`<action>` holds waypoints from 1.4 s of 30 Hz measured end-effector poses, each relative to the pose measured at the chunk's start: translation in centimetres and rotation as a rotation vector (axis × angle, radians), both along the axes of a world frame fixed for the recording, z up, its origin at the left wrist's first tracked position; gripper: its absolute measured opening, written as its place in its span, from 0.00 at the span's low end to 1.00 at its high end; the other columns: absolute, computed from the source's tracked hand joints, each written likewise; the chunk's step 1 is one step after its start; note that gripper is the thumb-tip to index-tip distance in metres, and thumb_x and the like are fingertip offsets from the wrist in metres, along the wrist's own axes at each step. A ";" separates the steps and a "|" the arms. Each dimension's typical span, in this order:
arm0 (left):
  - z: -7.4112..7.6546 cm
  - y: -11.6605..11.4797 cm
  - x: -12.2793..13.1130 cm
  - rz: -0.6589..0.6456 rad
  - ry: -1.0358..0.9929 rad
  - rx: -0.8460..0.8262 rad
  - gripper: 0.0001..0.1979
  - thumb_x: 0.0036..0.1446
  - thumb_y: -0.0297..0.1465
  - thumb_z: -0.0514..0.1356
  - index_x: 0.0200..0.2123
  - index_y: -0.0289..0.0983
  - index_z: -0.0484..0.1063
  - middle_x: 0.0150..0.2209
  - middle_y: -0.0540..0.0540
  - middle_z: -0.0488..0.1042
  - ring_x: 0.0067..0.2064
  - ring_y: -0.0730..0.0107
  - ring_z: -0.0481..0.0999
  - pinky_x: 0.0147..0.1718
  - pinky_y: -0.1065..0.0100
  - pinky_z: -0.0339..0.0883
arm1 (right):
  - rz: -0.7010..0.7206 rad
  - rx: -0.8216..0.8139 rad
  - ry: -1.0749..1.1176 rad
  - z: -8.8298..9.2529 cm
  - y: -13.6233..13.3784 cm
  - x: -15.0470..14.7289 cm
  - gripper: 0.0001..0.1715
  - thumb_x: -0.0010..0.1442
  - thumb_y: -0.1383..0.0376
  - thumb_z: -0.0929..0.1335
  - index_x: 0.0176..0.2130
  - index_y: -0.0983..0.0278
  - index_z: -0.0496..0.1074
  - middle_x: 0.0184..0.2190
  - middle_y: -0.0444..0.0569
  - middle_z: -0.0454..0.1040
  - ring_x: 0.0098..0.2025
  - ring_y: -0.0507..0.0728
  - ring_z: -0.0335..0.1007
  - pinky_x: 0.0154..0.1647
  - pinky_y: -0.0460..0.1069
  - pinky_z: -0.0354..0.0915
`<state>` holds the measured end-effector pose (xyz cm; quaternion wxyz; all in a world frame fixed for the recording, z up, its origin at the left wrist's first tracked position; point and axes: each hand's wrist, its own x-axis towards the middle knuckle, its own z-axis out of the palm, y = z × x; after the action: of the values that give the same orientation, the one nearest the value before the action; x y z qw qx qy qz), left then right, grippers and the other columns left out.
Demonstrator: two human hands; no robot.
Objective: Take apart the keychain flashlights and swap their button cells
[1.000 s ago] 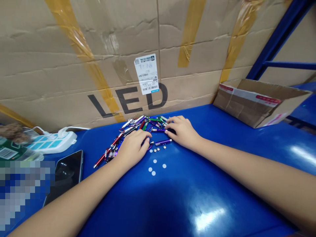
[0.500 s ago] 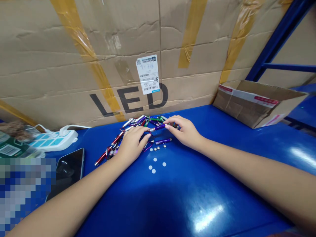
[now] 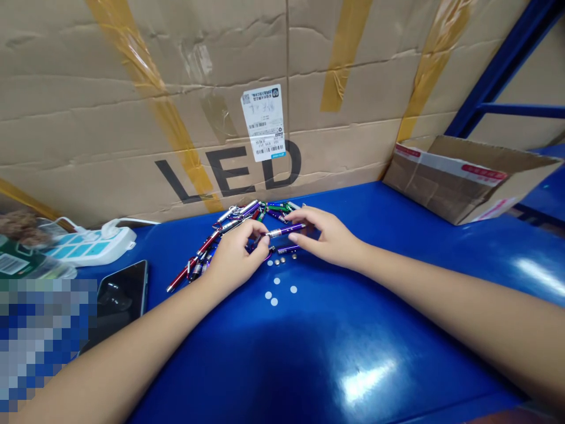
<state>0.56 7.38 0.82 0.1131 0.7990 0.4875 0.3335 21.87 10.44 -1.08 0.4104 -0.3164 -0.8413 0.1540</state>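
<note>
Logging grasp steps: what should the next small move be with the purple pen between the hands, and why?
Probably close the right hand onto the purple pen. Its thumb and fingertips look spread around the pen, not clamped, while the left hand appears to pinch the opposite end; holding both ends would likely steady it.

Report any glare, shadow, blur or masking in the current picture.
Head view: bright glare on the blue table at lower right, with a broad dark shadow at lower middle; head view: a pale reflection on the phone; head view: markings on the purple tube too soft to read; head view: pixel blocks mask the lower left.
</note>
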 end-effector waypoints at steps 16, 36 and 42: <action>-0.4 1.4 -1.1 -0.031 0.363 -0.128 0.08 0.57 0.31 0.55 0.32 0.37 0.74 0.34 0.45 0.76 0.36 0.62 0.74 0.37 0.61 0.68 | -0.218 0.086 -0.472 -1.0 2.2 1.5 0.14 0.61 0.60 0.65 0.39 0.61 0.79 0.37 0.54 0.72 0.41 0.61 0.62 0.40 0.56 0.57; 0.1 -0.2 0.9 -0.072 -0.371 -0.229 0.06 0.56 0.32 0.60 0.37 0.38 0.71 0.35 0.49 0.77 0.36 0.69 0.78 0.37 0.67 0.74 | -0.045 0.074 -0.033 0.2 -1.8 -1.5 0.07 0.58 0.63 0.69 0.37 0.62 0.74 0.32 0.45 0.79 0.35 0.54 0.72 0.40 0.50 0.65; -0.1 0.1 0.7 -0.114 -0.447 -0.370 0.09 0.55 0.32 0.61 0.39 0.36 0.71 0.34 0.48 0.77 0.34 0.70 0.79 0.37 0.68 0.74 | -0.051 -0.019 0.021 0.1 -1.8 -1.4 0.09 0.58 0.66 0.67 0.39 0.64 0.76 0.32 0.45 0.79 0.33 0.51 0.73 0.35 0.46 0.66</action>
<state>1.22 7.50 0.73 0.3800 0.6975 0.4574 0.3998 20.51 8.66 -0.98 0.4199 -0.3403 -0.8270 0.1549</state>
